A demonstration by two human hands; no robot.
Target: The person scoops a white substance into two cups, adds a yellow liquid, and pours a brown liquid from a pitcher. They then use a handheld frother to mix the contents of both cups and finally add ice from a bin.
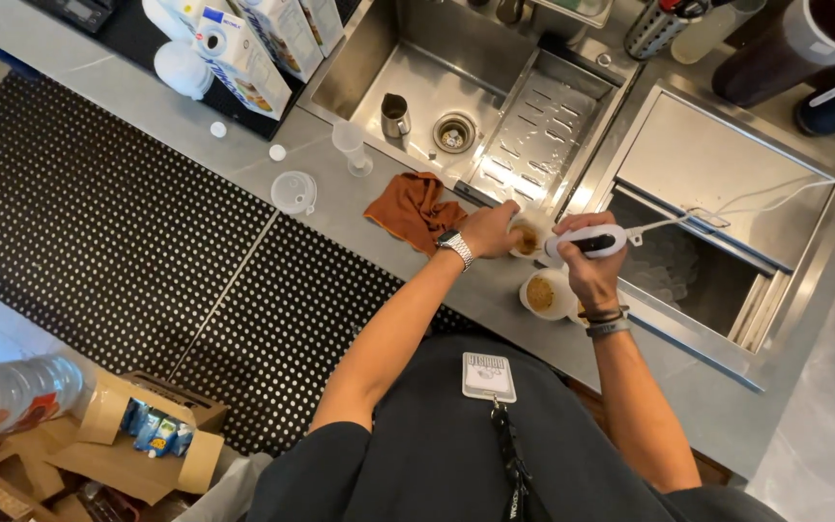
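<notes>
My left hand point(491, 229) grips a small white cup point(526, 238) of brown drink on the steel counter point(340, 208). My right hand point(591, 273) is closed around a white corded hand-held frother point(587, 241), its tip pointing into that cup. A second white cup point(544, 293) with foamy brown liquid stands just below, touching my right hand. A third cup is mostly hidden behind my right wrist. A watch is on my left wrist, bands on the right.
An orange cloth point(416, 208) lies left of my left hand. The sink point(437, 87) holds a metal jug point(395, 114). An open ice bin point(698, 266) is at right. A clear cup point(352, 147), lid point(294, 191) and milk cartons point(253, 48) sit at left.
</notes>
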